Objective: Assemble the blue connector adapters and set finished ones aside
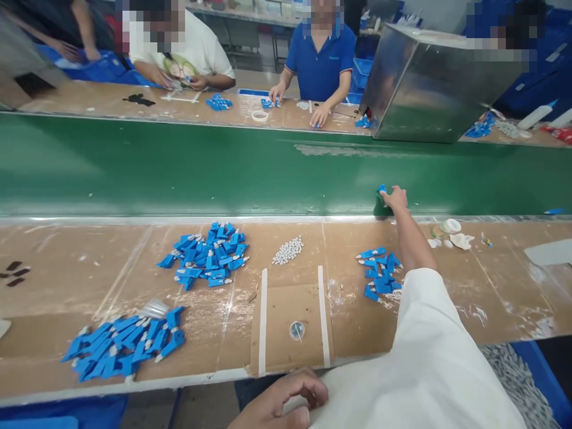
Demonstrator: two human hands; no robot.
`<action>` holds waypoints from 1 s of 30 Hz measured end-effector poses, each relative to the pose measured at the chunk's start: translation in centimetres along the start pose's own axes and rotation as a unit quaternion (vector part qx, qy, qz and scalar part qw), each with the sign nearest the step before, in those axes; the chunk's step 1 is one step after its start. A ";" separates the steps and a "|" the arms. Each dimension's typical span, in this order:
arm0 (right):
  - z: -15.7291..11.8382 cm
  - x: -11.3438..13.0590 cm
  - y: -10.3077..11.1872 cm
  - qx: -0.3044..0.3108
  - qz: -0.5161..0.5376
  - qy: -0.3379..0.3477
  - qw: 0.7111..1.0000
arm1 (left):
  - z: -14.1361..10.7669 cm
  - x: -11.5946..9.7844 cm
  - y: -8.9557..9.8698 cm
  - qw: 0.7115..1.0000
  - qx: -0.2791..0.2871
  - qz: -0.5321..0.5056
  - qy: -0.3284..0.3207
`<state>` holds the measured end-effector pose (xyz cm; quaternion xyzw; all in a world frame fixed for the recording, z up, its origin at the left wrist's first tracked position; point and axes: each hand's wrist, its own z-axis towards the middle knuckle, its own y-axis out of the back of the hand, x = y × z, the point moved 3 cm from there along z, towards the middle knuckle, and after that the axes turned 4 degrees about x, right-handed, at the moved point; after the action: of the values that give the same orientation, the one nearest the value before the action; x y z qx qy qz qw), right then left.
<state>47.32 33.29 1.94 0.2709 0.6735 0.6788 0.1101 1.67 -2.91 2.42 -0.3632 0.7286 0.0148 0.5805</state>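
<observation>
One right hand (395,197) grip closed on blue part (382,189)

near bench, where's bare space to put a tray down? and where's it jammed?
Bare patches: the bench left of the upper blue pile, and the stretch right of the small pile, below the white scraps. The taped square holds only a small clear disc. Crowded: both left piles, including the lower one, and the white pellets.

The right hand (395,198) reaches out over the green belt (179,167), its fingers (388,195) touching a blue piece (382,189). The left hand (279,402) rests curled at the near edge of the bench (67,274). Piles of blue pieces (208,255) lie on the bench beside small white parts (288,251).
</observation>
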 end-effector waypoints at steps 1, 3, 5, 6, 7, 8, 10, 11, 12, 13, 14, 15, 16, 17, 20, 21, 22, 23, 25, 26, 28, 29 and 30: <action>0.2 0.4 -0.1 0.000 0.023 -0.009 1.000 | -0.1 -0.3 0.1 1.000 -0.004 -0.003 -0.002; 0.3 1.4 0.0 0.005 0.079 -0.026 0.997 | -0.1 -0.7 0.3 1.000 -0.009 -0.003 -0.001; -0.4 2.7 0.3 0.025 0.133 -0.008 0.991 | -0.1 -1.1 0.5 1.000 -0.007 0.013 -0.010; -1.2 3.4 0.4 0.044 0.162 0.009 0.986 | -0.1 -1.3 0.6 1.000 -0.006 0.019 -0.019; -2.3 4.1 0.3 0.066 0.190 0.030 0.979 | -0.1 -1.5 0.7 0.999 -0.007 0.019 -0.029; -4.0 4.8 0.2 0.090 0.215 0.052 0.971 | -0.1 -1.7 0.8 0.999 -0.012 0.010 -0.041; -8.6 5.9 -0.3 0.154 0.279 0.100 0.942 | 0.1 -2.2 1.2 0.996 -0.050 -0.031 -0.071; -11.5 6.4 -0.5 0.192 0.318 0.126 0.920 | 0.3 -2.5 1.5 0.991 -0.082 -0.053 -0.092; -14.8 7.0 -0.6 0.255 0.392 0.157 0.870 | 0.6 -2.7 1.9 0.983 -0.125 -0.071 -0.113; -18.3 7.5 -0.6 0.318 0.451 0.180 0.814 | 0.9 -3.0 2.4 0.971 -0.172 -0.084 -0.142; -21.8 8.0 -0.4 0.371 0.480 0.190 0.771 | 1.3 -3.3 2.9 0.955 -0.222 -0.096 -0.170; -25.2 8.4 -0.2 0.422 0.492 0.188 0.738 | 1.7 -3.5 3.4 0.937 -0.263 -0.107 -0.201; -28.3 8.8 0.0 0.467 0.496 0.177 0.710 | 2.1 -3.7 3.8 0.919 -0.298 -0.116 -0.228; -31.0 9.3 0.2 0.503 0.501 0.167 0.684 | 2.5 -3.8 4.1 0.907 -0.317 -0.123 -0.248; -36.8 11.0 0.1 0.560 0.523 0.145 0.626 | 3.2 -3.9 4.5 0.887 -0.338 -0.148 -0.278; -37.9 11.5 -0.1 0.566 0.531 0.141 0.615 | 3.2 -3.8 4.5 0.880 -0.346 -0.159 -0.283; -38.7 11.9 -0.4 0.570 0.535 0.139 0.608 | 3.1 -3.6 4.5 0.872 -0.357 -0.170 -0.287; -39.1 12.2 -0.8 0.571 0.535 0.141 0.607 | 2.8 -3.4 4.6 0.865 -0.368 -0.180 -0.290; -39.2 12.2 -1.5 0.555 0.516 0.164 0.631 | 2.0 -2.8 4.7 0.853 -0.383 -0.196 -0.296; -38.9 11.9 -1.8 0.526 0.500 0.184 0.663 | 1.6 -2.5 4.9 0.850 -0.386 -0.202 -0.298; -37.7 10.8 -2.2 0.417 0.453 0.226 0.755 | 0.6 -1.9 5.4 0.847 -0.385 -0.215 -0.297; -37.2 10.0 -2.4 0.353 0.422 0.241 0.799 | 0.2 -1.5 5.7 0.848 -0.381 -0.224 -0.293; -36.8 9.2 -2.7 0.301 0.391 0.253 0.832 | -0.2 -1.1 6.0 0.849 -0.376 -0.235 -0.286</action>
<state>20.13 6.77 3.36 0.3503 0.6865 0.4740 -0.4259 -1.66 1.96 0.99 -0.6939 0.3614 0.2538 0.5687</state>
